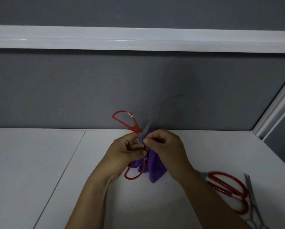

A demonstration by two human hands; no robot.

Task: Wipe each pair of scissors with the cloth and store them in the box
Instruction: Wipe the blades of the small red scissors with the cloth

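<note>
A pair of red-handled scissors (pixel 127 122) is held spread wide above the white table (pixel 39 171), one handle loop up and back, the other hanging low. My left hand (pixel 123 151) grips it near the pivot. My right hand (pixel 165 146) pinches the purple cloth (pixel 152 167) against a grey blade, and the cloth hangs down below my fingers. At the right, partly behind my right forearm, lies a second red-handled pair (pixel 227 187). A slim all-metal pair (pixel 252 200) lies beside it. No box is in view.
A grey partition wall (pixel 138 90) with a white rail stands right behind the table's back edge. A white frame closes the right corner. A seam runs across the tabletop on the left.
</note>
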